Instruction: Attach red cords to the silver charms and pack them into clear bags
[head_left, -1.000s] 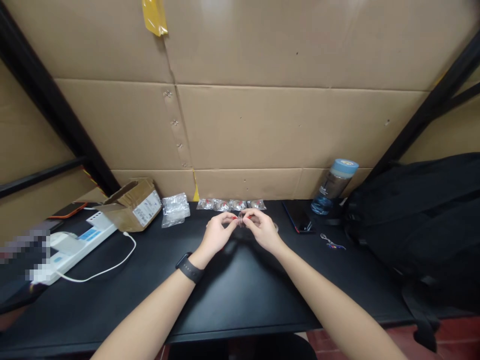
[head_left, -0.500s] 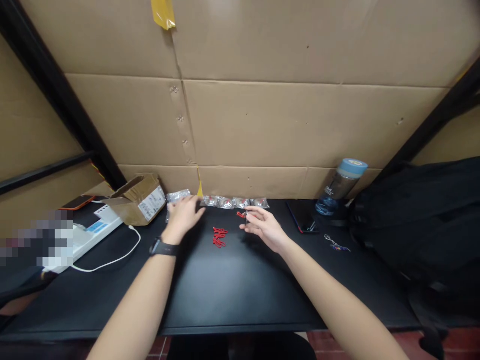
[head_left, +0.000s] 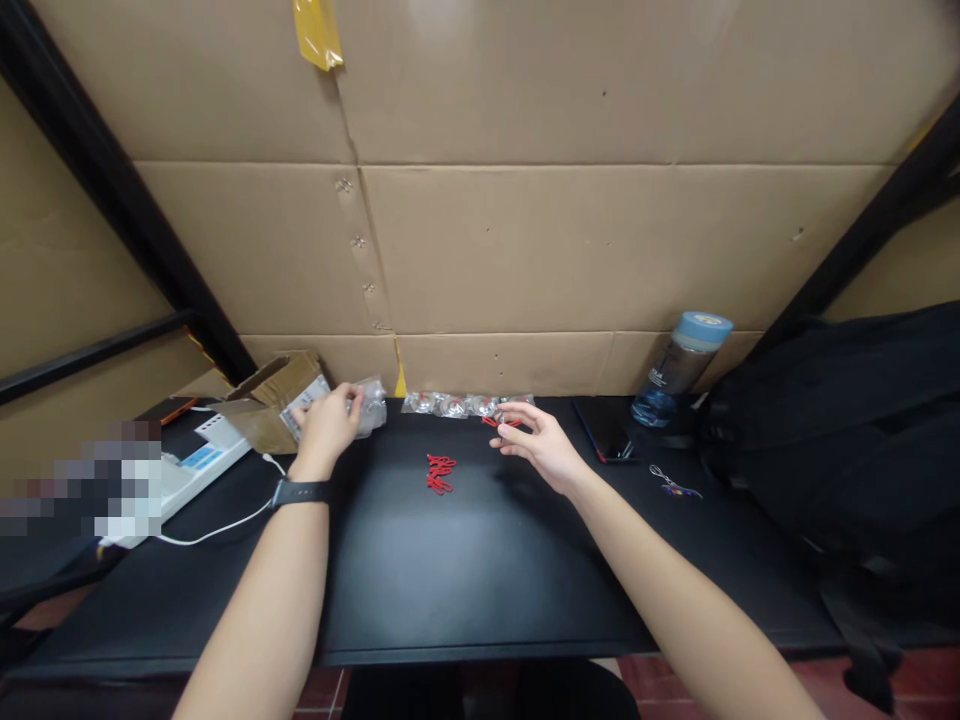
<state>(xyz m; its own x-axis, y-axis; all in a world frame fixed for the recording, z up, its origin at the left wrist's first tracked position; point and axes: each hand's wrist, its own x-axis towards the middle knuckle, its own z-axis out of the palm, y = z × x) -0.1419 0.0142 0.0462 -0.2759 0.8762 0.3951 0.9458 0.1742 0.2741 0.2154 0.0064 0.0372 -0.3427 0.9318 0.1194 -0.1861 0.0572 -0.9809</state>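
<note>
My left hand (head_left: 328,425) is closed on a clear plastic bag (head_left: 369,408) beside the cardboard box, its thumb and fingers pinching the bag's edge. My right hand (head_left: 536,440) holds a small item with a red cord (head_left: 491,421) between thumb and fingers, just above the black table. Red cords (head_left: 439,474) lie in a small pile between the two hands. Along the foot of the cardboard wall, several clear packets (head_left: 452,405) with round silvery contents and bits of red form a row; my right fingers partly cover the rightmost one.
An open cardboard box (head_left: 274,405) and a white power strip (head_left: 187,485) with a cable are at the left. On the right are a dark phone (head_left: 606,435), a tilted blue-lidded bottle (head_left: 679,370), a keychain (head_left: 675,484) and a black backpack (head_left: 840,450).
My left hand has moved left and now pinches the plastic bag. My right hand has shifted slightly right with the red-corded item still in it. The view has moved a little.
</note>
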